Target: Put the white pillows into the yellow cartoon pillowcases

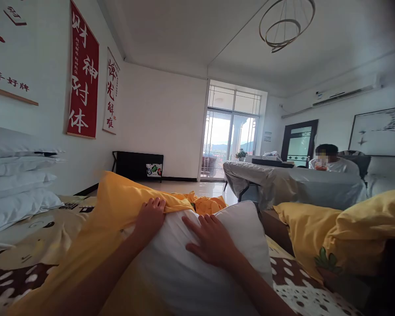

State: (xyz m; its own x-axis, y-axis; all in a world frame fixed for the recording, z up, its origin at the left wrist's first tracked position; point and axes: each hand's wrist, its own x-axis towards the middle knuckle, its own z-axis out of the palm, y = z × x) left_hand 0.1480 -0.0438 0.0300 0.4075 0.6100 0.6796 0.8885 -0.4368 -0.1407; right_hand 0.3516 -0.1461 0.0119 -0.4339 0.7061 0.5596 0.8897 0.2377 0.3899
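Observation:
A white pillow lies in front of me, partly inside a yellow pillowcase. Its right corner shows bare. My left hand is closed on the pillowcase near its open edge, fingers curled over the cloth. Flat on the white pillow rests my right hand, with fingers spread and thumb apart. Part of the pillow is hidden under the yellow cloth and my forearms. Just beyond, crumpled orange-yellow cloth lies bunched up.
Several white pillows are stacked at left on a patterned bedspread. Yellow-covered pillows sit at right. A plastic-covered table stands farther back, with a person behind it. A black folded frame leans by the wall.

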